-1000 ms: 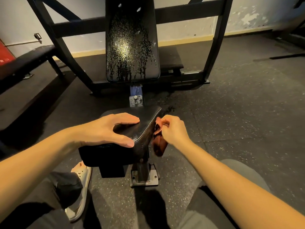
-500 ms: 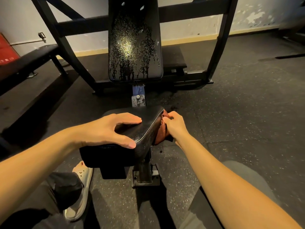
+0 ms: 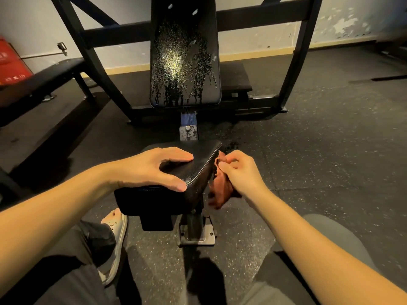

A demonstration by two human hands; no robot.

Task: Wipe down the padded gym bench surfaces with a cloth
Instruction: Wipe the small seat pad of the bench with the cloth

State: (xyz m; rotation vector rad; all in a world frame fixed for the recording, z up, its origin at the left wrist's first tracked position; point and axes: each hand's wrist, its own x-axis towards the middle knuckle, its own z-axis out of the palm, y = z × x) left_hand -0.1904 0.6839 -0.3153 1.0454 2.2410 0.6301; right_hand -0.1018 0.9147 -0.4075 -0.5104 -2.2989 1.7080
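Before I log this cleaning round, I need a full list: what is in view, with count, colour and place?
seat pad: 1, black, centre
back pad: 1, black, beaded with droplets, upright behind the seat pad
cloth: 1, reddish-brown, at the seat pad's right side
frame: 1, black, behind the back pad
flat bench: 1, black, far left
red object: 1, red, far left by the wall
base plate: 1, grey metal, below the seat pad
floor: 1, dark speckled, all around
sandal: 1, beige, lower left
left hand: 1, rests on the seat pad's top
right hand: 1, grips the cloth
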